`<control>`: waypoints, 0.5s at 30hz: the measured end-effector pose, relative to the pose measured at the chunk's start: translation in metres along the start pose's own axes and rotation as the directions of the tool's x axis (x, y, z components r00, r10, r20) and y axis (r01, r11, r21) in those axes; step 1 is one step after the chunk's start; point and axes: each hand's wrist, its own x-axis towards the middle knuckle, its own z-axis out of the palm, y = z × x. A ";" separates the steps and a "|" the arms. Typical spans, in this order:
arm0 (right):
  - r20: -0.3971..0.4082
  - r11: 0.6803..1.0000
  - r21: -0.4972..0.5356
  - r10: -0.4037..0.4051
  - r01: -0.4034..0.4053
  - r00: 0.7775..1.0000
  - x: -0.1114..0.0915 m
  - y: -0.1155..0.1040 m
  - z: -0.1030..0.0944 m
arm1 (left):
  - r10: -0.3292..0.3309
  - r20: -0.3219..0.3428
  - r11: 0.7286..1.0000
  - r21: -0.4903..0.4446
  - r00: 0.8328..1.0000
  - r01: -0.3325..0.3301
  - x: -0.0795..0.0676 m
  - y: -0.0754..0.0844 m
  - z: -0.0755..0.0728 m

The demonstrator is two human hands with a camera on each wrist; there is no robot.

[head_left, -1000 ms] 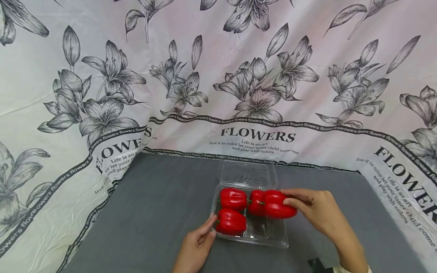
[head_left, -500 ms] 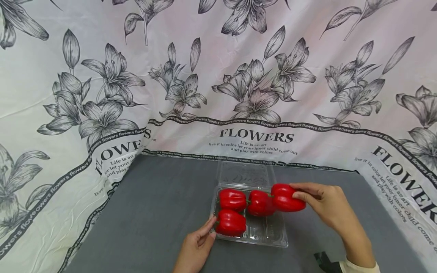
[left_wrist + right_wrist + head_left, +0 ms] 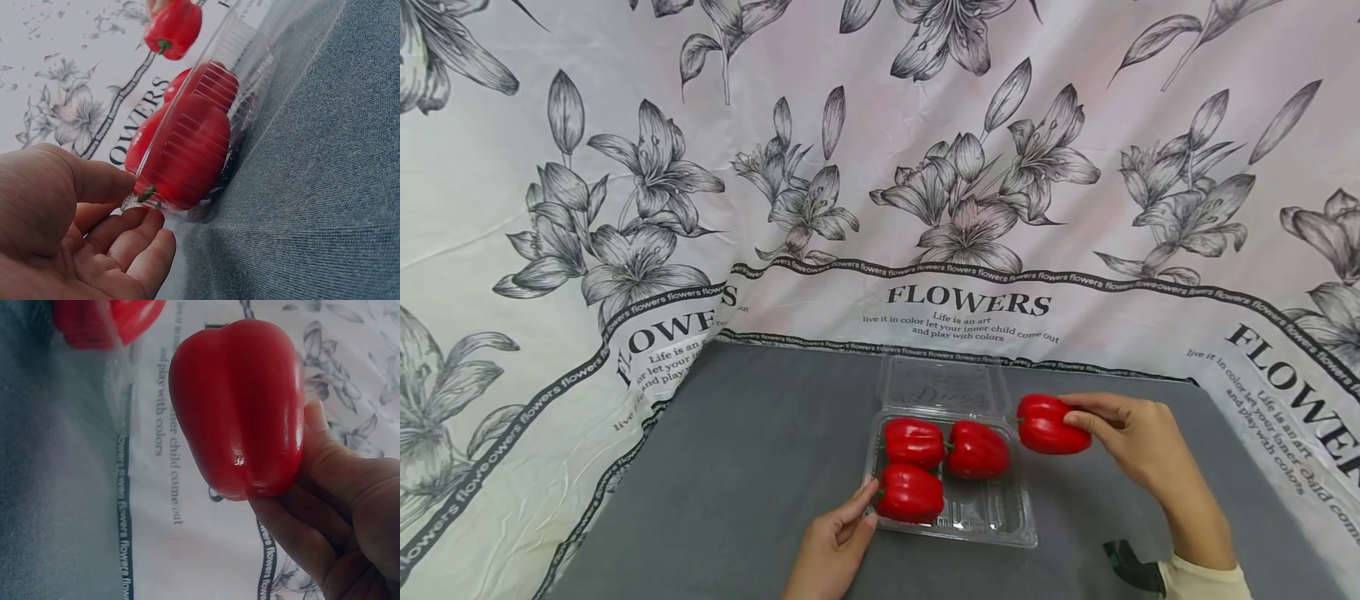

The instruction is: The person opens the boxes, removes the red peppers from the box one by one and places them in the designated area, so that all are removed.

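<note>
Right hand (image 3: 1138,442) — pinching pepper (image 3: 1047,425), beside container (image 3: 976,507)

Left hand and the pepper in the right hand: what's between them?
In the head view, the open clear container lies between the left hand and the held pepper, with three red peppers inside.

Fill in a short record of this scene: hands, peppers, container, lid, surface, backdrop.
Left hand: pinches the left edge of the clear container
Right hand: holds one red pepper raised, right of the container in the head view
Peppers in container: three red ones, two on the left, one far right
Lid: open, folded back toward the backdrop
Surface: gray
Backdrop: pale, flower-printed, lettered "FLOWERS"
</note>
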 end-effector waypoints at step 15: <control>0.006 0.998 -0.021 0.061 -0.061 0.998 0.004 0.026 -0.002 | 0.004 0.005 1.000 0.017 1.000 -0.004 0.000 0.002 -0.001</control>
